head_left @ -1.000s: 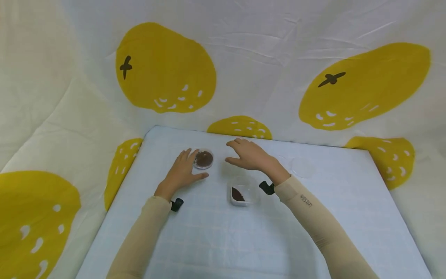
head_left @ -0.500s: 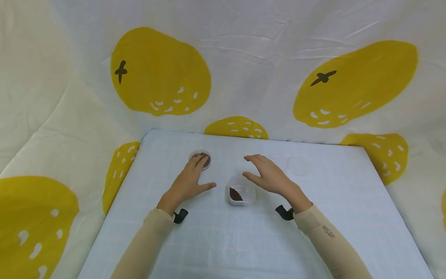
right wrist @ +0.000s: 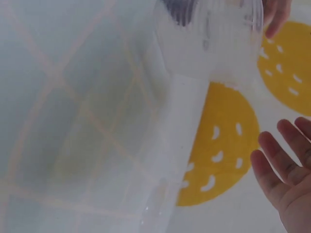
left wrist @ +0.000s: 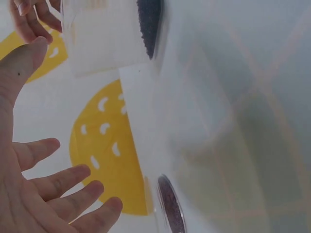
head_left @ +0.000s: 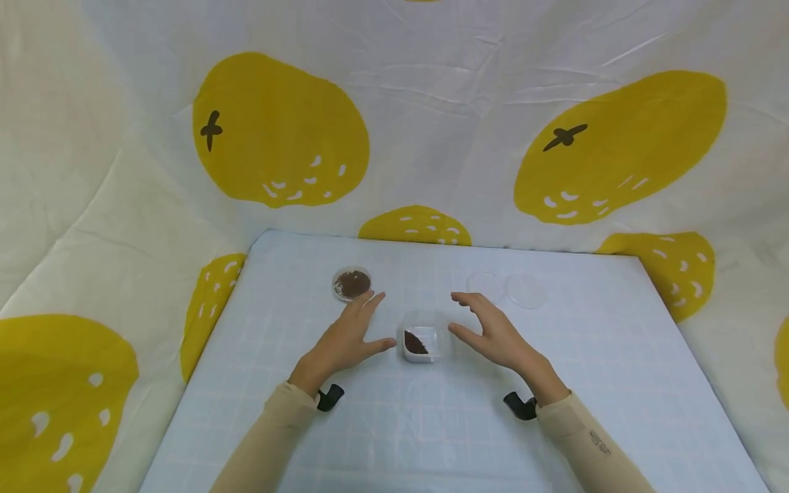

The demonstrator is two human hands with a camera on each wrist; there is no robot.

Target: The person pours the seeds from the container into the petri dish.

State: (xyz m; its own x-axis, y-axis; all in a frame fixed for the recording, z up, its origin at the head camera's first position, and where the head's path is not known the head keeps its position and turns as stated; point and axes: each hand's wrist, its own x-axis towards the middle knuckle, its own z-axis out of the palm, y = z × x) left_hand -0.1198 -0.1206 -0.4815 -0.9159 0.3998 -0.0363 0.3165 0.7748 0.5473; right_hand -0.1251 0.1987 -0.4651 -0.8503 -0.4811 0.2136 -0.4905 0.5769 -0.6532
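Observation:
A small clear square tub (head_left: 431, 337) with dark brown granules heaped in its left side stands on the table between my hands. My left hand (head_left: 346, 341) is to its left, fingers spread, the thumb pointing at the tub's wall. On the tub's right, my right hand (head_left: 501, 335) hovers with thumb and fingers apart. Neither hand holds anything. A shallow round clear dish (head_left: 353, 283) with brown granules lies beyond my left fingertips, which overlap its near rim in the head view. The left wrist view shows the tub (left wrist: 104, 39) level with the left thumb.
Two clear round lids (head_left: 527, 291) lie side by side at the back right, beyond my right hand. A pale checked cloth (head_left: 394, 424) covers the table. Behind it hangs a white curtain (head_left: 431, 137) with yellow fruit prints.
My left hand has drawn away from the round dish toward me and the tub. The right hand has moved right and nearer to me, now beside the tub.

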